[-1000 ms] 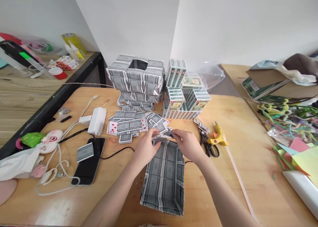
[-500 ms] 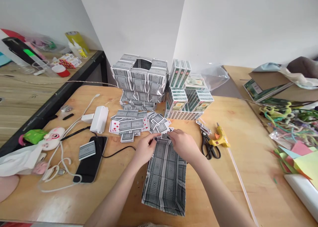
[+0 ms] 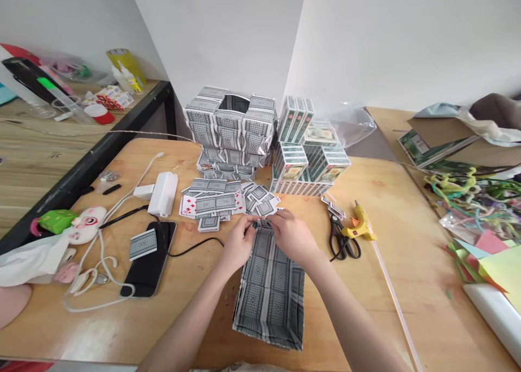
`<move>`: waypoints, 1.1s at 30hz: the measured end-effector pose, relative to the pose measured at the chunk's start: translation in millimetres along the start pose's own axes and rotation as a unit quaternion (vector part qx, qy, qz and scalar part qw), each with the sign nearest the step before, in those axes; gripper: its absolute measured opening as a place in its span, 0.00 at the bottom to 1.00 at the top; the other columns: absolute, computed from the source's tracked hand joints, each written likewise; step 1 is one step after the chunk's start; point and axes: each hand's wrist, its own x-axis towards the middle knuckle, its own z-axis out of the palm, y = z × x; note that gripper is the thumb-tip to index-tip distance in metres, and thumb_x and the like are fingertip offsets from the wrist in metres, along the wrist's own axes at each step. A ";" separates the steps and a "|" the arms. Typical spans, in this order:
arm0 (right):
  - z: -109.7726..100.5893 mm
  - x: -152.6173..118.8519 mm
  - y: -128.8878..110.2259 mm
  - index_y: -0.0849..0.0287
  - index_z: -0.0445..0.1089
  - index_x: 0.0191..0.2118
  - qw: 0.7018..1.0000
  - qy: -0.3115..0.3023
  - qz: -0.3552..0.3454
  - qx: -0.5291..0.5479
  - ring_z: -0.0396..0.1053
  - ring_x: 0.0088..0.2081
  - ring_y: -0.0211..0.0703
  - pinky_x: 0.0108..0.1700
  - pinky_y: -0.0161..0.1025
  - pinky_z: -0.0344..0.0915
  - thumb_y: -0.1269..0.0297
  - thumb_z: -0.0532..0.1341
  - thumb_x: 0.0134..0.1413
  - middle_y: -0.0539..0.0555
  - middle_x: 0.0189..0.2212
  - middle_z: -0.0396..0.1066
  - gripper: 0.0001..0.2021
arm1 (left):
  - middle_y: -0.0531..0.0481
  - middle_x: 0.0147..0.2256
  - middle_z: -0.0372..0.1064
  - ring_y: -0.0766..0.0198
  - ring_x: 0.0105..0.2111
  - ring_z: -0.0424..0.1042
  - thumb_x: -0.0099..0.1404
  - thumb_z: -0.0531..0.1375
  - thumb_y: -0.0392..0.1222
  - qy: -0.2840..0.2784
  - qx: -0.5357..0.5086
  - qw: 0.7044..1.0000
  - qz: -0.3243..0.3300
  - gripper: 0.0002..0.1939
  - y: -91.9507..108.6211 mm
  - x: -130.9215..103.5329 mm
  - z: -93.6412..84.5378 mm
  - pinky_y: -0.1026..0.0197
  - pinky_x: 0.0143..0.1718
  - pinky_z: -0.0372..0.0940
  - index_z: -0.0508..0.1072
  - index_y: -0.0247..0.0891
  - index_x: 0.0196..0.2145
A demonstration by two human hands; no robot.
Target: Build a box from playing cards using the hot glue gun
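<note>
Two-handed grip: the left hand (image 3: 237, 243) is pinching the far rim of the open card box (image 3: 266, 285) near its left corner, thumb against fingers; the right hand (image 3: 295, 236) is pressing its fingertips together on that rim, towards the right. Whether a separate card is sitting between them, I cannot tell.
Card box, place: it is lying on the near middle of the worktop (image 3: 415, 241), its long sides running from near to far, loose cards (image 3: 215, 202) lying beyond its far end, to the left.
Card box, handling: it is probably weighing little, its folded walls giving stiffness along their length but likely bending or parting at the joins under a squeeze. Smooth card faces may be sliding a little under the fingers.
Card box, hold: the folded corners are looking like the safer places; for lifting, both long walls are calling for light, even support from below.
Card box, looks: grey-and-white patterned card backs are lining the inside in rows, pale strips are running between them, and the near rim is looking slightly uneven.
</note>
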 end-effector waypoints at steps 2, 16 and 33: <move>-0.4 -0.5 0.3 0.59 0.68 0.43 1.000 0.005 0.005 0.007 0.63 0.45 0.42 0.44 0.34 0.59 0.70 0.46 0.60 0.56 0.38 0.70 0.14 | 0.46 0.42 0.71 0.64 0.41 0.70 0.61 0.49 0.34 0.008 -0.017 1.000 -0.007 0.11 -3.2 -0.1 1.1 0.59 0.44 0.63 0.65 0.37 0.41; 1.3 -0.8 5.4 0.58 0.69 0.43 1.000 0.014 0.011 0.014 0.63 0.45 0.42 0.44 0.34 0.60 0.69 0.48 0.60 0.56 0.37 0.70 0.14 | 0.46 0.40 0.69 0.62 0.41 0.69 0.60 0.49 0.33 0.039 -0.070 0.997 -0.023 0.09 -12.9 1.3 3.1 0.58 0.46 0.60 0.64 0.37 0.38; 3.0 -1.6 3.4 0.58 0.68 0.44 1.000 0.025 -0.002 -0.004 0.63 0.43 0.44 0.41 0.36 0.61 0.72 0.48 0.59 0.57 0.36 0.70 0.14 | 0.47 0.38 0.70 0.60 0.40 0.69 0.58 0.51 0.35 0.055 -0.105 0.992 -0.043 0.09 -16.5 2.2 2.9 0.56 0.45 0.59 0.65 0.37 0.38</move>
